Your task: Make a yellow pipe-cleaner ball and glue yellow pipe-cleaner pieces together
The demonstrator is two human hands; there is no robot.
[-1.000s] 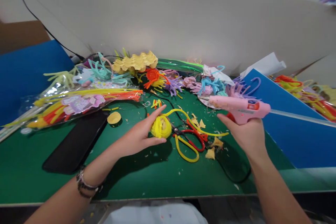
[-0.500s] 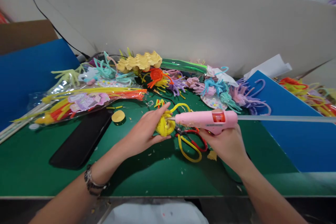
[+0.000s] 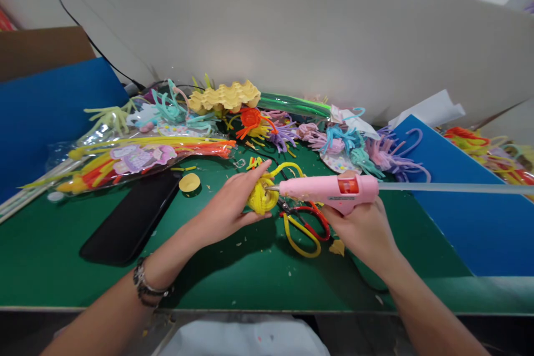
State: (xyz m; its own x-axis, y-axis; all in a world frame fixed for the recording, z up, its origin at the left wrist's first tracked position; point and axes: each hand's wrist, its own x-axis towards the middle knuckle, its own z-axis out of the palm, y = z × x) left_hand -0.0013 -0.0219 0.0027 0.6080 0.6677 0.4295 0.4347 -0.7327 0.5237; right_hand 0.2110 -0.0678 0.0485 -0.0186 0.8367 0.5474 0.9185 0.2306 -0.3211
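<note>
A round coil of yellow fuzzy stem [image 3: 259, 200] is gripped between the thumb and fingers of my left hand [image 3: 228, 206]. One yellow length runs from its top toward the right. My right hand [image 3: 364, 233] is wrapped round the handle of a pink glue gun [image 3: 319, 189], whose metal nozzle points left and meets the coil. A long translucent glue stick [image 3: 442, 188] sticks out of the gun's back. Below the gun lie scissors with red handles [image 3: 319, 221], beside a yellow loop of stem [image 3: 301, 250].
A black phone [image 3: 129, 222] and a round yellow piece [image 3: 189, 182] lie left on the green table [image 3: 233, 289]. Bagged stems [image 3: 146, 158], a yellow egg-carton piece [image 3: 225, 95] and coloured bundles line the back. Blue panels [image 3: 467, 206] stand at both sides.
The view has shifted slightly. My hands, the coil and the glue gun hold nearly the same positions, with the nozzle still at the coil.
</note>
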